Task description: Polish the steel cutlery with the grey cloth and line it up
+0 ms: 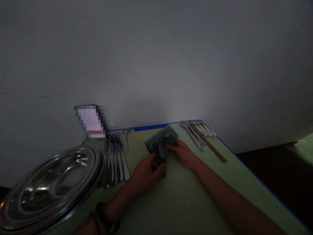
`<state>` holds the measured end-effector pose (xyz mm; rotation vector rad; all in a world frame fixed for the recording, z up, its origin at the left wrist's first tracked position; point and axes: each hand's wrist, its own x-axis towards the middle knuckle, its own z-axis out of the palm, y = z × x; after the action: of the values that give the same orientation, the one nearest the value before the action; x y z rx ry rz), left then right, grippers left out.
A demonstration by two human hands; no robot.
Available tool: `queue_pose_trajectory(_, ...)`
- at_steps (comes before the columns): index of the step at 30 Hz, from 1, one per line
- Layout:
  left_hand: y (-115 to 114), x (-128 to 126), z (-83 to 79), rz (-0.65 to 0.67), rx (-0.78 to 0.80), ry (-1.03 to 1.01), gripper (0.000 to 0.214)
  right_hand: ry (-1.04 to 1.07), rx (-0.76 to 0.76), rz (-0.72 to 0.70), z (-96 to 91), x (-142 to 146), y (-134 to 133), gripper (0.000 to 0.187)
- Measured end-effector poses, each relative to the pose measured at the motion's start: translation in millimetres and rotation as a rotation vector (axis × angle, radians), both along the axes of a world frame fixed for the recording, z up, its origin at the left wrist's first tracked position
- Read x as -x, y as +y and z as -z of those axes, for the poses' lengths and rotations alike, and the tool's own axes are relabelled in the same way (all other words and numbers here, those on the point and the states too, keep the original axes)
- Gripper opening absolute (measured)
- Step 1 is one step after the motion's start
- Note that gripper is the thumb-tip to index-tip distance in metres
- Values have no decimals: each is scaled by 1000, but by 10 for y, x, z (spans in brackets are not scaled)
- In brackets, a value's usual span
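Dim grey wall (156,58) backs a green table (186,199); left hand (146,169) and right hand (183,152) hold a cloth (160,138), seemingly bunched.

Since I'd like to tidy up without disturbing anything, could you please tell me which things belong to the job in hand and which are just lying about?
Likely part of the job: cloth, held between left hand and right hand; perhaps the left cutlery row, right cutlery group and chopsticks.

Apparently lying about: stacked metal trays; blurred-out screen.
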<state>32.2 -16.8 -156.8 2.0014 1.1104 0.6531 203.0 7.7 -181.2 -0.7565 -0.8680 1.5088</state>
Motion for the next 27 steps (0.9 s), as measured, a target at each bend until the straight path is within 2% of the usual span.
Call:
queue_pose_trajectory(3, -3, 4, -7, 7, -28, 15, 33, 94, 30, 180, 14, 17, 53, 27)
queue_pose_trajectory(6, 8, 0, -22, -55, -55, -4, 29, 157, 85, 251, -9, 18, 75, 24)
queue_pose_trajectory(9, 16, 1, -44, -108, -64, -47, 28, 161, 124, 234, -32, 8, 65, 23)
queue_pose_trajectory(14, 25, 22, -58, -180, -20, -105, 33, 119, 35, 98, -7, -22, 36, 29)
queue_pose_trajectory(20, 31, 22, -44, -175, -40, -68, 32, 132, 26, -15, -47, -32, 18, 15)
queue_pose_trajectory(23, 38, 21, -14, -102, -72, -43, 31, 132, 20, 11, -76, -16, 19, 17)
queue_pose_trajectory(27, 37, 28, 19, -16, -106, 28, 31, 52, 14, 126, -32, 16, 32, 26)
